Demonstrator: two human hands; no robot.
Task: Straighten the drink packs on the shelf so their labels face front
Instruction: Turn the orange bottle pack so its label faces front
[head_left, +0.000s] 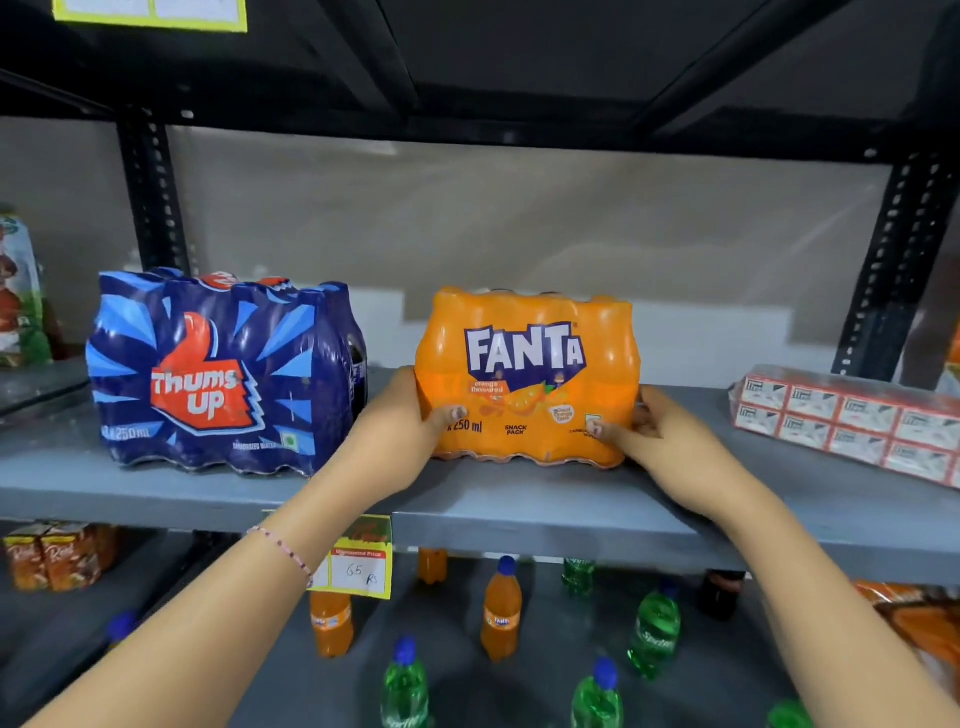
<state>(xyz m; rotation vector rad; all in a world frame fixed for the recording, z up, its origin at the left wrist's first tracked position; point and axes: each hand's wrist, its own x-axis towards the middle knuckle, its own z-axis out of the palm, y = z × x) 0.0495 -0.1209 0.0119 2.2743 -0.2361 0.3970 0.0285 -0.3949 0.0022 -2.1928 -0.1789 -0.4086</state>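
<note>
An orange Fanta pack stands on the grey shelf at the middle, its label facing front. My left hand grips its lower left corner and my right hand grips its lower right corner, thumbs on the front face. To the left stands a dark blue Thums Up pack, label toward the front and turned slightly to the left, a gap apart from the Fanta pack.
A wrapped block of small white and red cartons lies at the shelf's right. Black slotted uprights frame the bay. Below hangs a yellow price tag, with loose orange and green bottles on the lower shelf.
</note>
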